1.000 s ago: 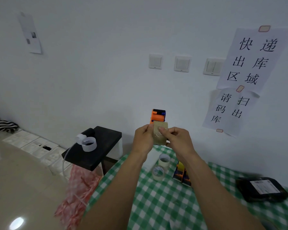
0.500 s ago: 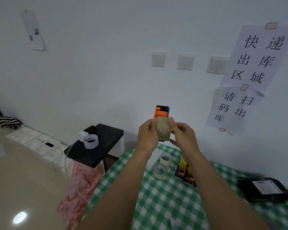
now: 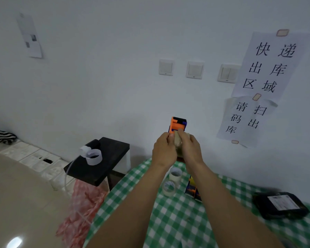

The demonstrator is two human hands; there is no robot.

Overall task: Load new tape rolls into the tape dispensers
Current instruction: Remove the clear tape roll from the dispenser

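Well above the bench (image 3: 168,222) with its green-and-white checked cloth, both hands are raised in front of the white wall, close together and touching. The left hand (image 3: 163,151) and the right hand (image 3: 191,149) each have their fingers curled round a tan tape roll (image 3: 177,142), which shows only as a narrow strip between them. The right thumb lies over its top edge. Just behind and above the roll, the orange-and-black head of a tape dispenser (image 3: 178,124) sticks up past the fingertips. Its lower body is hidden, so which hand carries it cannot be told.

On the cloth beneath the wrists stand two more tape rolls — a pale one (image 3: 175,174) farther back and a clear one (image 3: 169,188) nearer — with a second dispenser (image 3: 192,190) just to their right. A black parcel (image 3: 281,205) with a white label lies well apart, at the bench's right end. Left of the bench, a black stool (image 3: 111,158) bears a white paper ring (image 3: 93,156), and a red-patterned bag (image 3: 82,203) hangs below it. Three wall switches (image 3: 195,70) and printed paper signs (image 3: 268,63) are on the wall.
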